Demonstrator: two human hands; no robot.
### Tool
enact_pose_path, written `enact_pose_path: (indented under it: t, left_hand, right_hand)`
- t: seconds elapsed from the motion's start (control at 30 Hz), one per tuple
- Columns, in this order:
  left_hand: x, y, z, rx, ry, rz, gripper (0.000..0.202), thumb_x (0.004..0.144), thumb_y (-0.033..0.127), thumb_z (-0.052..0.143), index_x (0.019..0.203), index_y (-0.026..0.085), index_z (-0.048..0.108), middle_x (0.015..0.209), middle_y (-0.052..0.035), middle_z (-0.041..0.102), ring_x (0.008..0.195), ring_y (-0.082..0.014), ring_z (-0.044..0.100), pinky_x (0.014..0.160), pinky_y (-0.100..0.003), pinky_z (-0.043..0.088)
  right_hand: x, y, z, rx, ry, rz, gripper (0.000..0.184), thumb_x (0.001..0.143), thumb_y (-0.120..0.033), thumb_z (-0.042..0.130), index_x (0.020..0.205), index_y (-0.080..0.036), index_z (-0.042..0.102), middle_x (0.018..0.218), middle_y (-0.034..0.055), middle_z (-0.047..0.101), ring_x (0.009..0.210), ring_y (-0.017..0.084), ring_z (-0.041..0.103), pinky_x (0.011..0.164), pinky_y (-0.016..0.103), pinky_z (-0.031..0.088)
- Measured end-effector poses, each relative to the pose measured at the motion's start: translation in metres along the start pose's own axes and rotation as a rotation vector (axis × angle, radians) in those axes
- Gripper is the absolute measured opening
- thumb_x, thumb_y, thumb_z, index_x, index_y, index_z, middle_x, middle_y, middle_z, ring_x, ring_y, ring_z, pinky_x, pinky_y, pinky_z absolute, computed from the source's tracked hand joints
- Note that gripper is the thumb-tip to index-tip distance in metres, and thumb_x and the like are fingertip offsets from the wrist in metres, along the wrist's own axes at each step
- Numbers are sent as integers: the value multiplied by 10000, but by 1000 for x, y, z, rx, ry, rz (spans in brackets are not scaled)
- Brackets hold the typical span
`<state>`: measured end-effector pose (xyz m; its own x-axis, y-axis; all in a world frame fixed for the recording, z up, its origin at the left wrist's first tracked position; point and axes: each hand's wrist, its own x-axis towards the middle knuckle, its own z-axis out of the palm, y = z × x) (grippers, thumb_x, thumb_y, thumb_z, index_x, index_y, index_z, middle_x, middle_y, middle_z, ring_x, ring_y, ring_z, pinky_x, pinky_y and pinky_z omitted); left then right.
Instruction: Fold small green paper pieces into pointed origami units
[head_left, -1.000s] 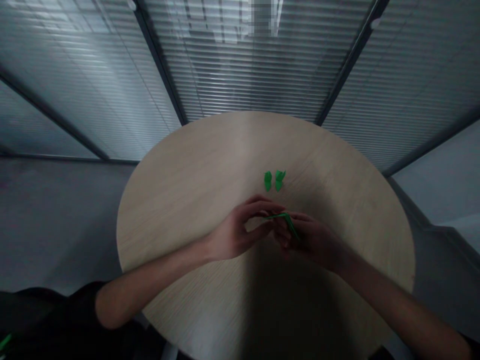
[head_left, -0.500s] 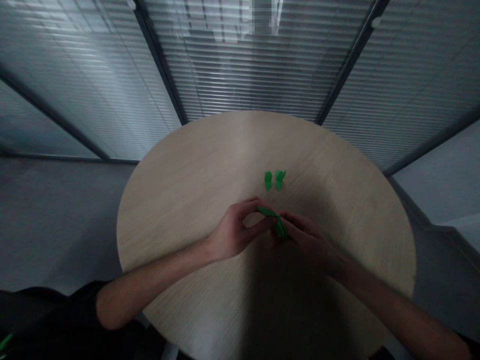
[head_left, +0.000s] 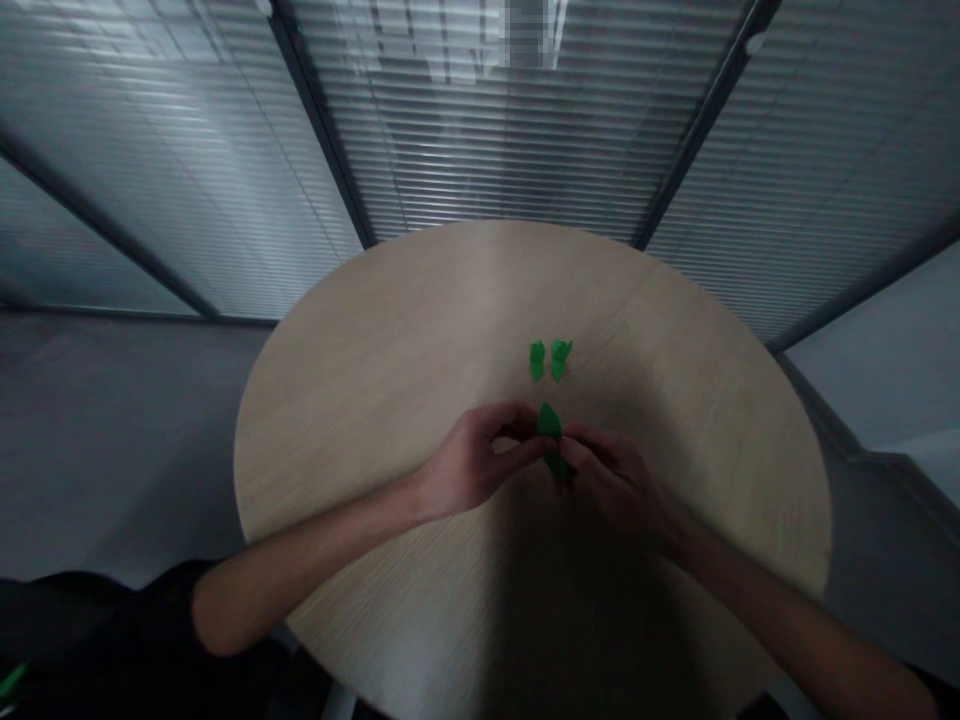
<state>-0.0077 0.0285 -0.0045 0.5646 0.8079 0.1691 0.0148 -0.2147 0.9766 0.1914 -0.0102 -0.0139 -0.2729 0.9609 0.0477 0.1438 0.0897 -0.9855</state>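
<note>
Between both hands is a small green folded piece [head_left: 550, 420], perhaps paper, with a pointed tip facing away from me. My left hand [head_left: 480, 455] pinches its left side between thumb and fingers. From the right, my right hand [head_left: 611, 475] grips the same piece near its middle, its fingers closed. The fingertips cover part of the piece, and its lower end shows dimly in shadow. Just beyond the hands, two similar green folded pieces lie side by side: a left one [head_left: 537, 360] and a right one [head_left: 559, 358] with a small flap sticking out.
A round wooden table [head_left: 360, 400] lies under my hands. Past its far edge stand glass panels with window blinds [head_left: 495, 160] and dark frames. Grey floor [head_left: 150, 420] shows at the left. My shadow falls across the near part of the tabletop.
The green folded piece's upper part, earlier slanting to the left in my left fingers, now points away from me. My left fingers have shifted slightly toward the right hand.
</note>
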Motion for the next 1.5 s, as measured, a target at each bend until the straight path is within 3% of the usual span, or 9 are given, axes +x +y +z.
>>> enact_pose_path:
  t: [0.33, 0.67, 0.8, 0.93, 1.1, 1.27, 1.33, 1.5]
  left_hand:
    - [-1, 1, 1, 85, 9, 84, 95, 963, 205, 689, 997, 125, 728, 928, -67, 750, 862, -168, 714, 774, -270, 573]
    - [-3, -5, -3, 389, 43, 488, 238, 967, 122, 651, 1174, 173, 758, 1020, -101, 718, 889, -152, 714, 777, -269, 611]
    - [-5, -1, -3, 415, 65, 568, 247, 928, 201, 720, 1167, 156, 763, 1028, -121, 722, 905, -182, 721, 780, -305, 632]
    - [-6, 2, -2, 373, 75, 512, 220, 952, 293, 718, 1109, 153, 783, 1010, -118, 727, 868, -175, 730, 763, -302, 629]
    - [-7, -2, 4, 304, 147, 427, 118, 923, 186, 747, 1033, 156, 776, 980, -82, 721, 843, -141, 722, 748, -254, 614]
    - [-7, -3, 9, 82, 145, 140, 216, 912, 240, 764, 1099, 153, 699, 940, -43, 724, 794, -123, 718, 720, -232, 617]
    - [-6, -2, 9, 45, 131, 50, 189, 914, 270, 759, 1044, 144, 704, 909, -38, 713, 781, -127, 714, 704, -232, 614]
    - [-3, 1, 8, -7, 122, -27, 163, 925, 287, 729, 927, 124, 714, 922, -44, 662, 739, -124, 709, 659, -232, 605]
  right_hand:
    - [2, 0, 1, 62, 22, 28, 288, 946, -374, 566, 755, -176, 650, 653, 2, 593, 567, 119, 567, 517, 223, 474]
    - [0, -5, 1, -2, 120, -43, 275, 929, -322, 554, 700, -185, 624, 597, -10, 574, 533, 109, 539, 477, 202, 428]
    - [-2, -6, 0, -91, 148, -134, 307, 953, -294, 553, 665, -191, 586, 566, -29, 552, 503, 88, 488, 458, 186, 379]
    - [-4, -7, 0, -184, 134, -209, 306, 979, -275, 553, 692, -185, 612, 571, -35, 576, 496, 77, 504, 467, 179, 377]
    - [-5, -8, 0, -216, 116, -180, 296, 993, -265, 527, 755, -176, 678, 611, -14, 642, 535, 90, 585, 482, 174, 412]
    - [-6, -7, 0, -174, 116, -138, 350, 1000, -307, 529, 717, -177, 688, 616, -3, 650, 543, 102, 589, 524, 200, 445]
    - [-6, -6, 0, -160, 103, -112, 367, 1015, -333, 522, 733, -182, 703, 632, 1, 659, 569, 112, 603, 555, 215, 459]
    - [-6, -5, 0, -130, 81, -61, 371, 1035, -380, 506, 810, -189, 731, 658, 6, 672, 593, 127, 610, 584, 243, 464]
